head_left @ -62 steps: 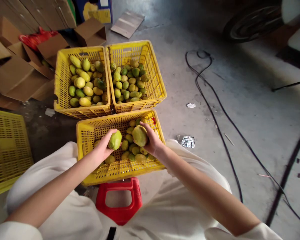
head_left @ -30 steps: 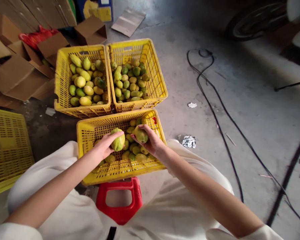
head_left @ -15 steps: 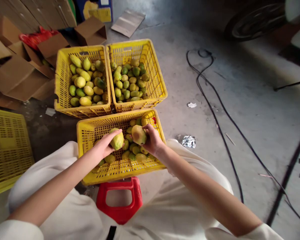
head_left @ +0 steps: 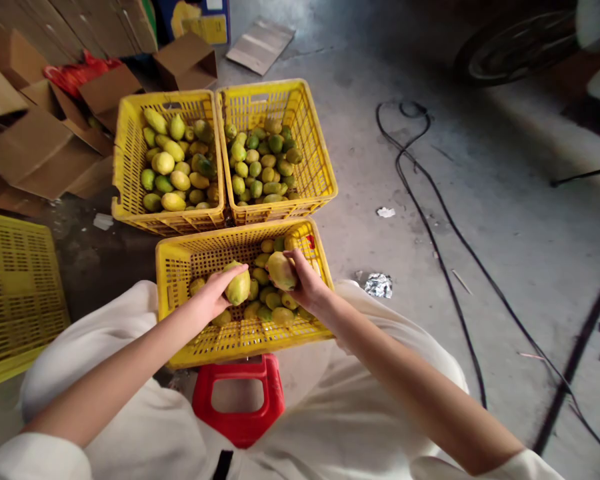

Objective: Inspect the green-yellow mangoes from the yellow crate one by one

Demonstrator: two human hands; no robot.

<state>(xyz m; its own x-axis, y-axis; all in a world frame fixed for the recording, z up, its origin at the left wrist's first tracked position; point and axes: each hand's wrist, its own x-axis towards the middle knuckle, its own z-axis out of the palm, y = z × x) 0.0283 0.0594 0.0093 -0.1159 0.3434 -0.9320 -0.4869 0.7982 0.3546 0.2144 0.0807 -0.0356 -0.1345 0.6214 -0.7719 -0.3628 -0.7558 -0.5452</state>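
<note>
My left hand (head_left: 217, 291) is wrapped round a yellow-green papaya (head_left: 239, 285), holding it above the near yellow crate (head_left: 200, 353). A second papaya (head_left: 281, 270), yellow with a darker side, is gripped in my right hand (head_left: 305, 280), a short way to the right of the first. Under both hands, more papayas (head_left: 283, 316) lie loose in the near crate, mostly in its right half. Fingers on the far sides of the two held fruits are partly hidden.
Two yellow crates of papayas, the left (head_left: 167, 217) and the right (head_left: 285, 210), stand beyond the near one. A red plastic stool (head_left: 240, 427) is between my legs. Cardboard boxes (head_left: 35, 153) and another yellow crate (head_left: 17, 300) lie left; black cables (head_left: 430, 247) cross the floor right.
The papaya in my right hand has turned, so its brown patch no longer faces me. My left hand has shifted slightly right with its papaya, and the view has moved a little.
</note>
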